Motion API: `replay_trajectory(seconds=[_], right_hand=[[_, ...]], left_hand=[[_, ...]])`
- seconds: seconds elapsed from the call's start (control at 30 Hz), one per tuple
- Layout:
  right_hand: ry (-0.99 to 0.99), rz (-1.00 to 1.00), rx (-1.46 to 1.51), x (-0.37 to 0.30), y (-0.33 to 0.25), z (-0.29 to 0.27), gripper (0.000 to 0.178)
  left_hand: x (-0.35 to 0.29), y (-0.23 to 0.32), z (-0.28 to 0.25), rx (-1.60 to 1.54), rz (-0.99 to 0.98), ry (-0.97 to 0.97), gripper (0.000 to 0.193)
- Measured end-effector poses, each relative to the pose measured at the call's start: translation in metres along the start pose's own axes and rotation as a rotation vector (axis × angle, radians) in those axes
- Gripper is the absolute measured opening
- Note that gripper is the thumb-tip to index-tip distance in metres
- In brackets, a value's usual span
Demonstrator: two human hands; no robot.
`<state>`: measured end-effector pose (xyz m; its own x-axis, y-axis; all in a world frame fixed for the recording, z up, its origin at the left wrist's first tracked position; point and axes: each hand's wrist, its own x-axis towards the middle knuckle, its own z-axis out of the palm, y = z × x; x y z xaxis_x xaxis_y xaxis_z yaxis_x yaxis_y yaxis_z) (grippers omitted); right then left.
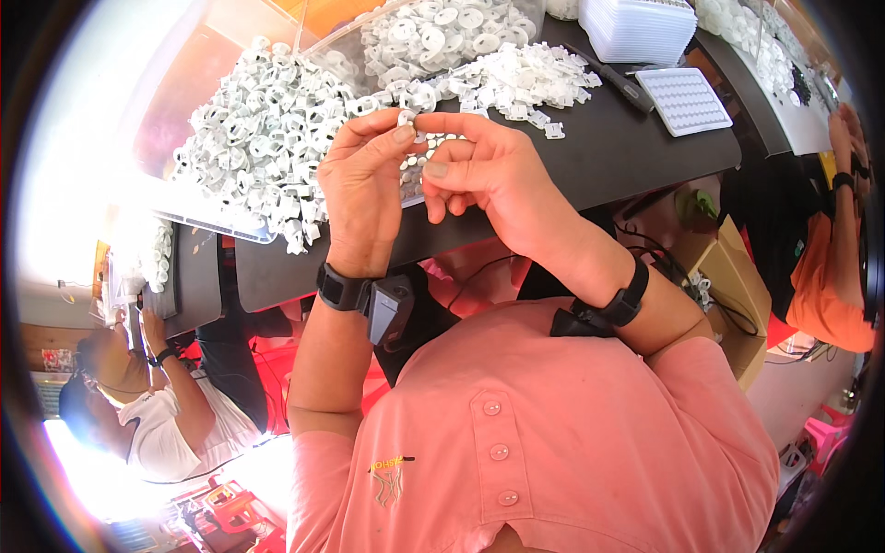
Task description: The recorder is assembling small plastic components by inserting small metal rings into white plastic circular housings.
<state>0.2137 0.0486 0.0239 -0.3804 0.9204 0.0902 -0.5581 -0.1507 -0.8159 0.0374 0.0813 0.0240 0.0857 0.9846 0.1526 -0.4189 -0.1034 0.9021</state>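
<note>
Above the near edge of the dark table, my left hand (364,189) pinches a small white plastic part (406,117) between thumb and index finger. My right hand (502,175) comes in from the other side. Its index fingertip reaches the same part, while the thumb stands apart and the other fingers curl loosely. Behind the hands, partly covered by them, lies a group of small round pale pieces (413,175). A large heap of white plastic parts (263,138) spreads beside my left hand. Flat white clips (521,78) are piled beyond my right hand.
A clear bin (323,44) of round white parts stands at the back. To the right are a dark pen-like tool (618,81), a white gridded tray (684,101) and stacked white trays (638,29). A cardboard box (728,286) sits below. Co-workers sit on both sides.
</note>
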Motion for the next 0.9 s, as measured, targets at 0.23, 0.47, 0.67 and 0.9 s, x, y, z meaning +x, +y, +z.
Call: replay_trajectory(seconds=[0.23,0.47,0.67,0.9], right_hand=[[-0.14,0.032,0.327,0.0,-0.003,-0.003,0.051],[-0.056,-0.028,-0.043,-0.006,-0.001,-0.008,0.051],[-0.088,-0.004,-0.018,-0.005,-0.003,-0.011,0.052],[-0.286,0.052,0.422,0.002,0.014,-0.027,0.069]], left_hand=[[-0.002,-0.001,0.01,0.007,0.106,0.05,0.023],[-0.001,-0.006,0.01,0.039,0.128,0.042,0.027],[-0.004,-0.006,0.016,0.113,0.223,0.024,0.027],[-0.002,-0.007,0.012,0.13,0.32,-0.025,0.029]])
